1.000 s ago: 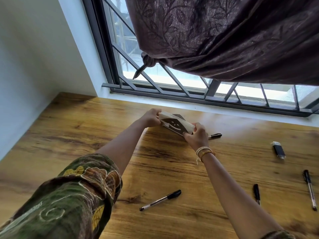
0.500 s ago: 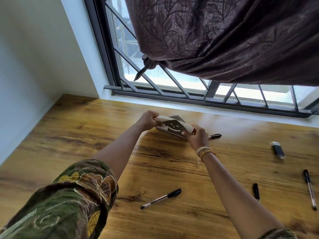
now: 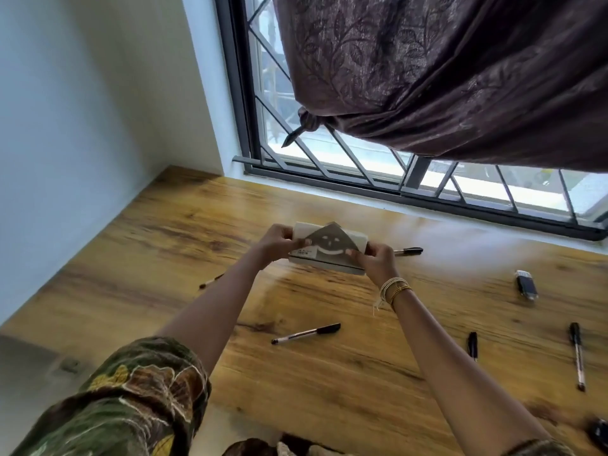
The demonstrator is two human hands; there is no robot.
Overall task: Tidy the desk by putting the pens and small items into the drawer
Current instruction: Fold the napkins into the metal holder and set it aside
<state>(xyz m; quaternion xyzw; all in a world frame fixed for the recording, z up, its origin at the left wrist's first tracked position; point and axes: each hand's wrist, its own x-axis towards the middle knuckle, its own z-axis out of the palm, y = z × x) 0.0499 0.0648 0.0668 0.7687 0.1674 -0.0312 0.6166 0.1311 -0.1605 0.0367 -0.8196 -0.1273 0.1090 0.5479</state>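
Note:
I hold a small cream box point(image 3: 329, 248) with a grey smiling-face print just above the wooden desk point(image 3: 329, 373), near the window. My left hand point(image 3: 278, 240) grips its left end and my right hand point(image 3: 378, 260) grips its right end. Several black-capped pens lie on the desk: one point(image 3: 306, 333) in the middle, one point(image 3: 408, 251) behind my right hand, a short one point(image 3: 472, 345) and a long one point(image 3: 577, 355) at the right, and one point(image 3: 210, 280) at the left. A small dark item with a clear cap point(image 3: 526, 286) lies at the far right.
A barred window point(image 3: 362, 172) runs along the desk's far edge, with a knotted dark curtain point(image 3: 444, 77) hanging over it. A white wall point(image 3: 82, 126) bounds the left side. A dark object point(image 3: 600, 432) shows at the lower right corner.
The box has been turned so its printed face looks at me and lowered closer to the desk. My view has shifted, and a pen at the left has come into sight.

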